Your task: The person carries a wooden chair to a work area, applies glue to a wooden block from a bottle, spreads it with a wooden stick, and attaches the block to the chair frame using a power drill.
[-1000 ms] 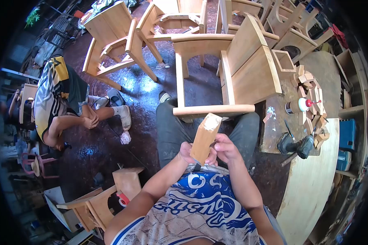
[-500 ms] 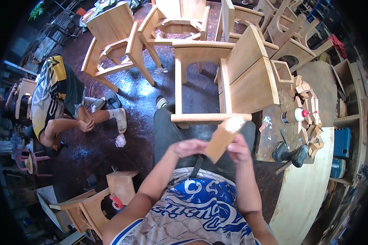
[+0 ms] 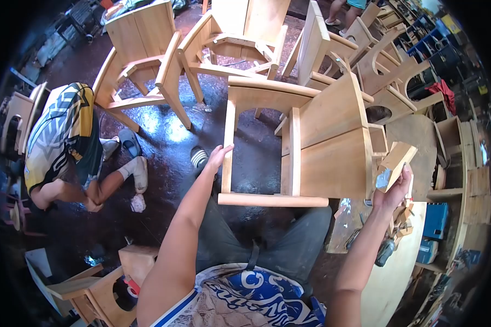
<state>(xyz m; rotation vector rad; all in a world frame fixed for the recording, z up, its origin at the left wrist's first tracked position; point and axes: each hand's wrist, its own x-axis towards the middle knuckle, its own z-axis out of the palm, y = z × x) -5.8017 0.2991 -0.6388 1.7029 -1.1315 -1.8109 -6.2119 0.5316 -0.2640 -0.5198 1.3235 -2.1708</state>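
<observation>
My right hand (image 3: pixel 394 192) is closed on a wooden block (image 3: pixel 399 159), held up at the right beside the chair's backrest. A whitish smear shows on the block's near end. My left hand (image 3: pixel 219 157) grips the left rail of a wooden chair frame (image 3: pixel 273 200), fingers wrapped on its edge. This chair lies in front of my legs, its two-plank backrest (image 3: pixel 335 158) to the right and an open seat frame in the middle.
Several more wooden chairs (image 3: pixel 142 32) stand ahead. A person (image 3: pixel 65 136) bends low at the left. A worktable (image 3: pixel 414 136) with wood offcuts (image 3: pixel 403 218) and a partly hidden drill (image 3: pixel 386 252) is at the right. A small wooden piece of furniture (image 3: pixel 114 289) lies lower left.
The block moved from in front of my lap out to the right, in my right hand alone. My left hand let go of it and took hold of the chair's rail.
</observation>
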